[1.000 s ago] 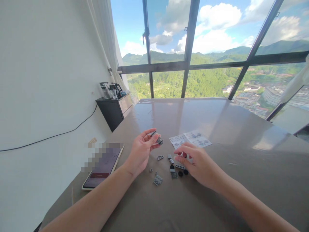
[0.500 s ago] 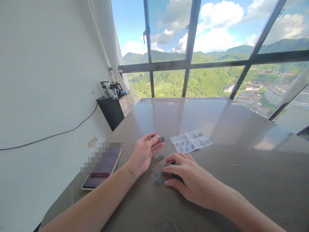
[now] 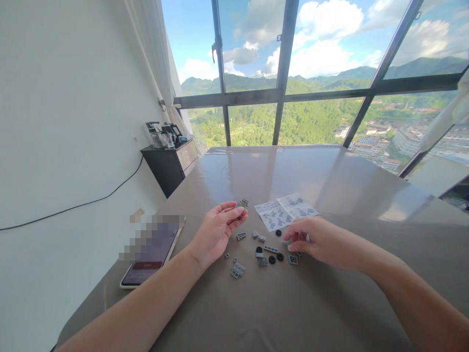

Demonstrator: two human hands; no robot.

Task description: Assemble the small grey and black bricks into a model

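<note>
Between the thumb and fingers of my left hand, a small grey toy-brick assembly is gripped, partly hidden by the fingers. My right hand is low over the loose parts, fingers curled inward with thumb and fingertips close together; what they hold is hidden. Near it lie black wheels, a long grey brick and a square grey piece. A grey brick rests below my left hand. Closer to me is a cluster of grey plates.
A printed instruction sheet lies beyond the parts. At the left table edge is a phone or tablet, partly blurred out. A dark cabinet with glass jugs stands against the wall, and large windows rise behind the table.
My right hand has moved right, uncovering wheels and grey bricks that it hid before. My left hand still holds the grey assembly, which is now turned differently. The view has shifted slightly.
</note>
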